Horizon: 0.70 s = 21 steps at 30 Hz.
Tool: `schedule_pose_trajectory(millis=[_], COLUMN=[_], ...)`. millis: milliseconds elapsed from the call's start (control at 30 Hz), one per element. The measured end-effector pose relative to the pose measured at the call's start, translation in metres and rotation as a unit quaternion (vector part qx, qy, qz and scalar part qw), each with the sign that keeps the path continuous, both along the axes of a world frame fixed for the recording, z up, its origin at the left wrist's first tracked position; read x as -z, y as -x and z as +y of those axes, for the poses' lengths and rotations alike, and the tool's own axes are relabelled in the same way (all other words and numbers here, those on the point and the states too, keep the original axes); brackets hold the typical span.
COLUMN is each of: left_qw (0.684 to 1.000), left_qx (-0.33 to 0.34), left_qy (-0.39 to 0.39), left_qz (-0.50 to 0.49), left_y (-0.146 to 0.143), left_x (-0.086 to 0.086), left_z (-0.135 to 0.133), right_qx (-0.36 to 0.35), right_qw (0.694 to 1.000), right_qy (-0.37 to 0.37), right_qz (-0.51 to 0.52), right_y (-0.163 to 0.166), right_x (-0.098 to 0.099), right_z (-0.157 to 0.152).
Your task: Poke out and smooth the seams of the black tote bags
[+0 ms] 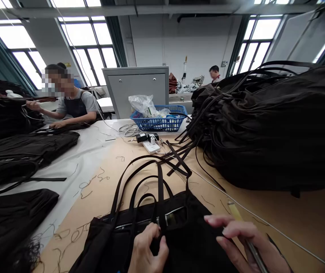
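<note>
A black fabric bag lies before me, its long straps reaching away across the table and a silver zipper along its top. At the zipper and a vertical strap, my left hand has its fingers curled on the bag; the exact spot they grip is partly hidden. My right hand is closed around a slim tool with a pale yellow end and a metal-looking shaft. That hand hovers over the bag's right side, its index finger stretched out. The tool's kind is unclear.
Dark bags are piled high at right, and more lie at left. A blue basket holds plastic bags behind a power strip. A white cord crosses the tan sheet among loose threads. A co-worker sits at left.
</note>
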State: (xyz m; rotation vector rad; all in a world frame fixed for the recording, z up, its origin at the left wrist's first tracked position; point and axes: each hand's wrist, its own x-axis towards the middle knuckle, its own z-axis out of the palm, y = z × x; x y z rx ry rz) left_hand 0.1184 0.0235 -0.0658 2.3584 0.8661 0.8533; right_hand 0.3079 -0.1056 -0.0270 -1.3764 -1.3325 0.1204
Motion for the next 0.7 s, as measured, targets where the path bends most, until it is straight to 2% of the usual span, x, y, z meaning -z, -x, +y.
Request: schedule_pose_trajectory(millis=[67,133,200,300,367,433,500,533,600,700], left_qw=[1.0,0.999,0.999,0.997,0.997,0.993,0.982,0.974,0.963,0.965], left_qx=[0.004,0.009,0.011,0.001,-0.012,0.001,0.075,0.124,0.199,0.21], left_qy=[0.013,0.022,0.023,0.019,-0.011,-0.078,-0.139,-0.144,-0.107,-0.018], left_qz=[0.008,0.021,0.04,0.074,0.079,0.083,0.106,0.124,0.151,0.157], left_y=[0.001,0.003,0.006,0.008,0.006,0.0,-0.007,-0.01,-0.013,-0.014], left_x=[-0.001,-0.001,-0.001,-0.002,-0.004,-0.005,-0.007,-0.009,-0.015,-0.027], left_z=[0.0,0.001,0.003,0.004,0.005,0.006,0.007,0.007,0.007,0.001], right_qx=[-0.039,-0.108,-0.17,-0.199,-0.197,-0.183,-0.159,-0.146,-0.121,-0.081], right_qw=[0.998,0.989,0.978,0.972,0.973,0.978,0.983,0.985,0.989,0.994], right_qy=[0.023,0.049,0.074,0.075,0.065,0.049,0.032,0.024,0.012,0.012], right_qz=[-0.046,-0.087,-0.099,-0.1,-0.097,-0.092,-0.088,-0.086,-0.083,-0.073], right_y=[-0.001,-0.004,-0.011,-0.02,-0.022,-0.021,-0.018,-0.016,-0.011,0.0], right_x=[-0.003,0.0,0.011,0.032,0.044,0.052,0.055,0.055,0.056,0.06], right_z=[0.013,0.029,0.044,0.061,0.066,0.066,0.063,0.06,0.052,0.032])
